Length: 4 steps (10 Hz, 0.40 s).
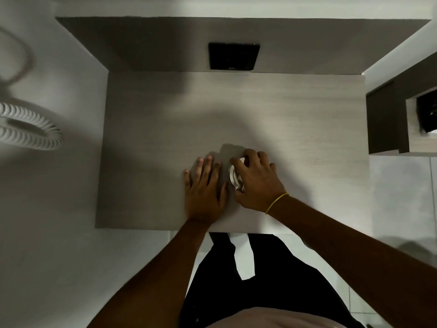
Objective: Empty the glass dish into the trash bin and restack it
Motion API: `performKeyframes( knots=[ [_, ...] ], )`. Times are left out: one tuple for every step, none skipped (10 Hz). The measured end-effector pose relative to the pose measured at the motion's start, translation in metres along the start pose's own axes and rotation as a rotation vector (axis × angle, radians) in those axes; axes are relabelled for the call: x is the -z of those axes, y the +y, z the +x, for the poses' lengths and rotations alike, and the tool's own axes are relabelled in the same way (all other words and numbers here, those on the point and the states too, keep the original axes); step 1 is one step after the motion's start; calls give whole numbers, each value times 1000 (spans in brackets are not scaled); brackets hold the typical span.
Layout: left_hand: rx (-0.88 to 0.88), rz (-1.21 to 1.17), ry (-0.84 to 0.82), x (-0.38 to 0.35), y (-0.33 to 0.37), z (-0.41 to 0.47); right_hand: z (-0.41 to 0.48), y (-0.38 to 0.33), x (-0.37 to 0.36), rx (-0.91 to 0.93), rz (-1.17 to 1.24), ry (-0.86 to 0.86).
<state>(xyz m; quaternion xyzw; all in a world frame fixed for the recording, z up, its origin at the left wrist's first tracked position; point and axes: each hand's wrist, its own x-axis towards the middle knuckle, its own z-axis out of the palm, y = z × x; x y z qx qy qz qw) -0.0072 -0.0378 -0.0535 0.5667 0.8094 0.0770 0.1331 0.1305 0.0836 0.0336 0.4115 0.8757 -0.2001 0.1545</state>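
Note:
A small clear glass dish stands on the pale grey table, near its front edge. My right hand lies over the dish from above, fingers curled around its rim, so most of the glass is hidden. My left hand rests flat on the tabletop just left of the dish, fingers spread, holding nothing. Whether the dish holds anything cannot be told. No trash bin can be made out for certain.
A black square plate sits on the dark wall panel behind the table. A white fan stands at the left. At the right, a dark cabinet has an opening with something black inside.

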Motion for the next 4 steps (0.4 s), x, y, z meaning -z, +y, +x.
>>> performKeyframes(
  knots=[
    [7, 14, -21, 0, -1, 0, 4, -2, 1, 9, -2, -23],
    [-2, 23, -20, 0, 0, 1, 4, -2, 1, 12, -22, -32],
    [-8, 18, -26, -1, -2, 0, 3, 1, -3, 34, -37, -29],
    [-7, 41, -59, 4, 0, 5, 2, 2, 0, 43, -32, -51]
  ],
)
